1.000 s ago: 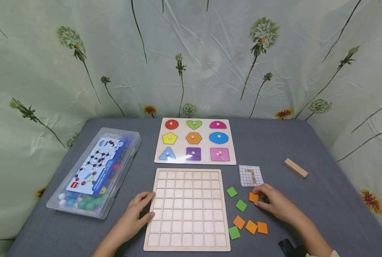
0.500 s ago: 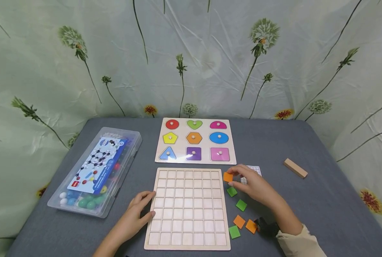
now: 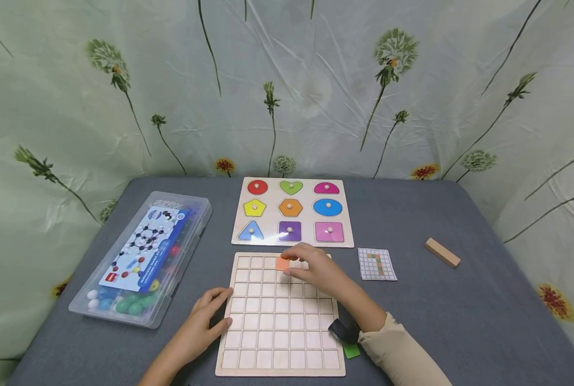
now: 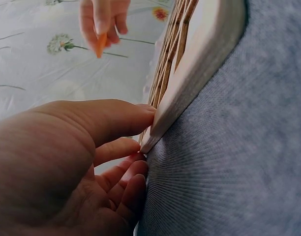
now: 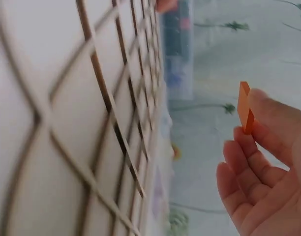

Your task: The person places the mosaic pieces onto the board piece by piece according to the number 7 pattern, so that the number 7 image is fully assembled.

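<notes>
Case (image 3: 184, 271), transparent, left of frame: white, blue and green balls (image 3: 135, 309) inside, lower end. Left hand (image 3: 201, 318), lower centre-left: thumb and index finger apart, touching the left rim of the compartmented board (image 3: 276, 305), lower centre. Orange tile (image 3: 281, 264): raised over the board's top row, pinched in the right hand (image 3: 315, 272). Gridded card (image 3: 377, 264): on bench (image 3: 412, 214), right of centre.

head looks down; close wrist views share the gridded board (image 3: 282, 305).
</notes>
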Tool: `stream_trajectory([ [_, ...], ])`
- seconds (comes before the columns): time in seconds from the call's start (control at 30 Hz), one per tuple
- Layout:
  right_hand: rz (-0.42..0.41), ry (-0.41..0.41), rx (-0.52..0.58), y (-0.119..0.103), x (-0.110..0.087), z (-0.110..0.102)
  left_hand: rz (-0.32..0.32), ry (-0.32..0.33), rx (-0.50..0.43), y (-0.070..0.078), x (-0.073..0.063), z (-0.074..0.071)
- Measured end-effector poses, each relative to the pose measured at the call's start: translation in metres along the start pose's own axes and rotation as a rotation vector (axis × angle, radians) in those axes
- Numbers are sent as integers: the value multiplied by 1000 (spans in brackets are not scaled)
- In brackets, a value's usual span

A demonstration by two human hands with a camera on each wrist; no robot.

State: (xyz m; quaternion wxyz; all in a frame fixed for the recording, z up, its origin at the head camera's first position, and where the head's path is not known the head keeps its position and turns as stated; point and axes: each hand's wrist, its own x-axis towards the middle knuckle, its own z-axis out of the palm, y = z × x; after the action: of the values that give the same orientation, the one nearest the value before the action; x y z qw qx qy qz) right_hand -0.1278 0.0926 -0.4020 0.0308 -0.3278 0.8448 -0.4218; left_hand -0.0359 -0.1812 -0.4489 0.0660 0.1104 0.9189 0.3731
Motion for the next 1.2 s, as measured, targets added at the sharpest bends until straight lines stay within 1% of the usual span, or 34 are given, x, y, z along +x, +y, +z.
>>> stream_trajectory([
  [0.1,31,-21,6,2,8,15,-1,-3,3,0,0,0],
  [0.23,79,-66,-24,9,14,33,-5,-2,12,0,0,1],
  [0.33,81,-96,-77,14,16,42,-2,6,26,-1,-1,1],
  [0.43,69,-107,-124,16,17,48,9,12,32,-1,-1,2],
  [0.57,72,-97,-149,17,17,49,17,13,30,-2,-1,2],
  [0.7,100,-99,-145,17,17,49,13,9,31,-2,-1,2],
  [0.8,105,-98,-141,17,16,49,7,6,34,-1,0,2],
  [1.03,91,-93,-146,16,16,47,0,5,39,0,0,1],
  [1.1,106,-104,-141,14,17,46,2,6,39,0,0,1],
  [1.2,156,-128,-89,11,18,40,9,8,35,0,0,0],
])
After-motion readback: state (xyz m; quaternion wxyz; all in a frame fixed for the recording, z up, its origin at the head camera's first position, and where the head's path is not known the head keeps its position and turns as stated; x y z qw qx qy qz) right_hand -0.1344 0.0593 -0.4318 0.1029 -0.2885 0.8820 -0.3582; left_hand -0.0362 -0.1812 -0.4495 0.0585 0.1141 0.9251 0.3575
